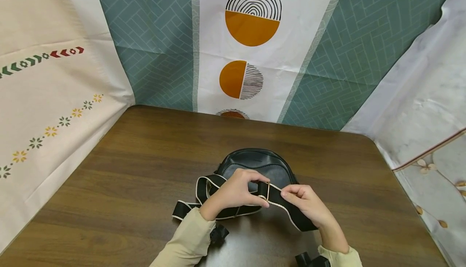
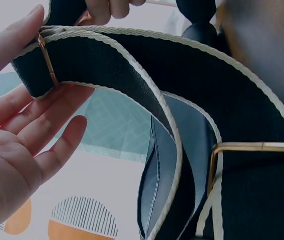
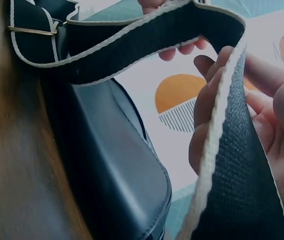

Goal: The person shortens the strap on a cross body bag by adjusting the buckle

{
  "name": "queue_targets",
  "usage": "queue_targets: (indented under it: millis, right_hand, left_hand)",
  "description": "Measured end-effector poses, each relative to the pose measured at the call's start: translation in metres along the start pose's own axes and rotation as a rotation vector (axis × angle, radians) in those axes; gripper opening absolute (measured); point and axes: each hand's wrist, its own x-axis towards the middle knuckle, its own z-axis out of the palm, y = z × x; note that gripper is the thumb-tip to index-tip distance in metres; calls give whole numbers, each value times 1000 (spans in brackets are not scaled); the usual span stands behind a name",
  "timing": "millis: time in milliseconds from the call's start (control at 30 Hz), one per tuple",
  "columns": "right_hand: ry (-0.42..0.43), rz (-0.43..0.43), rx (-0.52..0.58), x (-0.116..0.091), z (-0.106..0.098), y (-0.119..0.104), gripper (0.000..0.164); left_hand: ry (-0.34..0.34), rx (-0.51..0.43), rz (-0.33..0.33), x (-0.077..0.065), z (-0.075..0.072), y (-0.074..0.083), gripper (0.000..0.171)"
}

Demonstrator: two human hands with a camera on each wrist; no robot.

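Observation:
A black shoulder bag (image 1: 258,156) lies on the table, its wide black strap (image 1: 300,217) edged in cream cord. My left hand (image 1: 234,190) grips the strap at a gold slide buckle (image 1: 268,192). In the left wrist view the thumb lies at the upper end of that buckle (image 2: 48,61), with fingers beneath the webbing. To the right of the buckle, my right hand (image 1: 306,202) pinches the strap between thumb and fingers. Its hanging length (image 3: 232,155) crosses in front of the fingers in the right wrist view. A second gold loop (image 2: 262,146) sits lower on the strap.
Loops of strap (image 1: 181,209) lie on the brown wooden table (image 1: 127,186) left of the bag. A green and white patterned cloth (image 1: 160,48) hangs behind the table's far edge. White cloths (image 1: 54,97) hang along both sides.

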Motion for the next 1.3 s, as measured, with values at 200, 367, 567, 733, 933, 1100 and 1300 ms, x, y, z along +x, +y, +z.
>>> queue_targets:
  millis: [200,367,567,733,933,1100,1300]
  right_hand:
    - [10,-18,-8,0,0,1,11]
    - [33,-51,16,2,5,-1,13]
    - [55,-52,4,7,11,-4,11]
    - [45,-14,17,7,9,-5,14]
    - [-20,19,47,0,-2,-5,15]
    - [-66,25,93,-3,-6,-4,16]
    - [-69,-6,94,-2,-4,-3,15]
  left_hand:
    - [-23,15,0,0,-1,-1,49]
    - [-36,18,10,1,2,3,47]
    - [-33,65,85,4,8,6,46]
    - [-16,51,82,3,6,6,48]
    - [-18,19,9,0,0,4,49]
    - [-17,32,3,0,-1,4,49]
    - [-7,33,25,-1,0,3,47]
